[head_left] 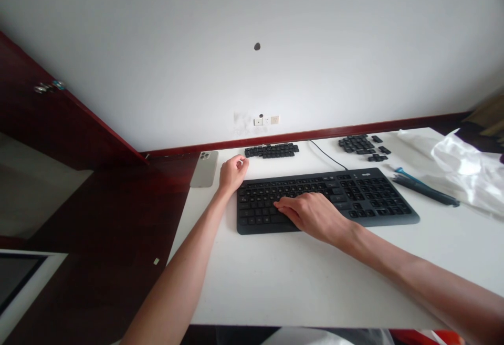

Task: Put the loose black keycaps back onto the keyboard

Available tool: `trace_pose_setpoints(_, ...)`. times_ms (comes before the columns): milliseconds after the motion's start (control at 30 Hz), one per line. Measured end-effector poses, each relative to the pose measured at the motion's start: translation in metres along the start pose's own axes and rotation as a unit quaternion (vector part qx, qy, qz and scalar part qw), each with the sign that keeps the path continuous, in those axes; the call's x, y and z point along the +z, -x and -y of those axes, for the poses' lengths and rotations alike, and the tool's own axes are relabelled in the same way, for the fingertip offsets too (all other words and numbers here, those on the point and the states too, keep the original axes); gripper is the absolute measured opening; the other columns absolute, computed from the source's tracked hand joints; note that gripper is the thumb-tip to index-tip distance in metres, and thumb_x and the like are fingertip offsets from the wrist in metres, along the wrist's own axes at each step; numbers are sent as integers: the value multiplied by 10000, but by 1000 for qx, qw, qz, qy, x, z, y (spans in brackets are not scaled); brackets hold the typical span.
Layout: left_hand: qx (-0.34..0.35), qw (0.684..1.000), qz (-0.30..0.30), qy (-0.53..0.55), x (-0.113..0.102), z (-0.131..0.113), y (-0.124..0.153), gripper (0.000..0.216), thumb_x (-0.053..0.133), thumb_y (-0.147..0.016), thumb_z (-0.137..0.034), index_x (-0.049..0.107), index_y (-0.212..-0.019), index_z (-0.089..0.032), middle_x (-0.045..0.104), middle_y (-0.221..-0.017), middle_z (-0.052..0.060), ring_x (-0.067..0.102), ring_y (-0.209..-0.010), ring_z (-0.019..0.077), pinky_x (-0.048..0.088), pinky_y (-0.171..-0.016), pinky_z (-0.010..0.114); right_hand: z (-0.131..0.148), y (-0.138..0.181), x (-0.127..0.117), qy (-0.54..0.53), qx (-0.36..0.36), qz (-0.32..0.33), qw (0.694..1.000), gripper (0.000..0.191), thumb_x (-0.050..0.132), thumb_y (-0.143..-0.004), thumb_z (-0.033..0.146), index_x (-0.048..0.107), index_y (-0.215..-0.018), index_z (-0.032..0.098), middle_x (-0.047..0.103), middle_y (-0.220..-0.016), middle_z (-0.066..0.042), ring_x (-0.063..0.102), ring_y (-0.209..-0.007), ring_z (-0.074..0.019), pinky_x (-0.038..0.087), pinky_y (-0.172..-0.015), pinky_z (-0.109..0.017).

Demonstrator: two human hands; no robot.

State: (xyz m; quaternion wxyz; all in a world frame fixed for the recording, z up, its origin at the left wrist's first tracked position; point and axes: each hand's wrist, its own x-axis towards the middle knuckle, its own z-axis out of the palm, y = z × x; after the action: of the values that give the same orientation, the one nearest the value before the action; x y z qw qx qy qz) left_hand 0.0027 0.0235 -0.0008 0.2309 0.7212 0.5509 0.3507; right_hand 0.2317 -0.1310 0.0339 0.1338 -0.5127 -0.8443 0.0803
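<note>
Head view: phone point(204, 171), loose keycaps point(280, 150), crumpled plastic point(464, 158) around keyboard point(339, 198).

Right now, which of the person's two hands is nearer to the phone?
Left. The left hand is just to the right of the phone, near the keyboard's upper left corner; the right hand is farther away, over the keyboard's middle.

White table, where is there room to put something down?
Biggest bare patch: in front of the keyboard, between left forearm and right forearm. A narrow strip separates keyboard and left keycaps. Right of the keyboard is crowded: dark object, white plastic.
</note>
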Motion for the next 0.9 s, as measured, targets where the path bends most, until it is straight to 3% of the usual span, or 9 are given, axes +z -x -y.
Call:
trace_pose_setpoints(133, 1, 1000, 4, 1, 0, 0, -1, 275, 551, -922, -422, 606, -752, -213, 454, -536, -49, 383, -551, 129, 269, -592, 272, 0, -3, 3, -6, -9, -24, 1000, 229, 536, -1044, 256, 760, -1011, 222, 768, -757, -21, 694, -624, -184, 335, -540, -298)
trace_pose_setpoints(300, 3, 1000, 3, -2, 0, -1, -1, 270, 554, -919, -416, 615, -753, -213, 454, -537, -49, 385, -553, 131, 273, -594, 274, -5, -6, 3, -44, -19, -117, 992, 232, 545, -1044, 264, 772, -1043, 218, 780, -812, -26, 718, -694, -173, 409, -581, -275)
trace_pose_setpoints(467, 0, 1000, 4, -5, 0, -1, -1, 266, 555, -918, -413, 611, -750, -214, 456, -542, -49, 383, -551, 132, 272, -594, 275, -10, -6, 8, -62, -31, -69, 995, 235, 556, -1051, 259, 792, -1047, 248, 820, -912, -25, 763, -766, -200, 480, -627, -283)
trace_pose_setpoints(900, -2, 1000, 3, -7, -1, -2, -1, 271, 550, -919, -416, 620, -757, -211, 464, -539, -45, 389, -554, 132, 272, -596, 270, -17, -8, 2, -97, -45, -49, 993, 215, 600, -1031, 215, 798, -1100, 258, 825, -1000, -24, 773, -849, -215, 549, -712, -301)
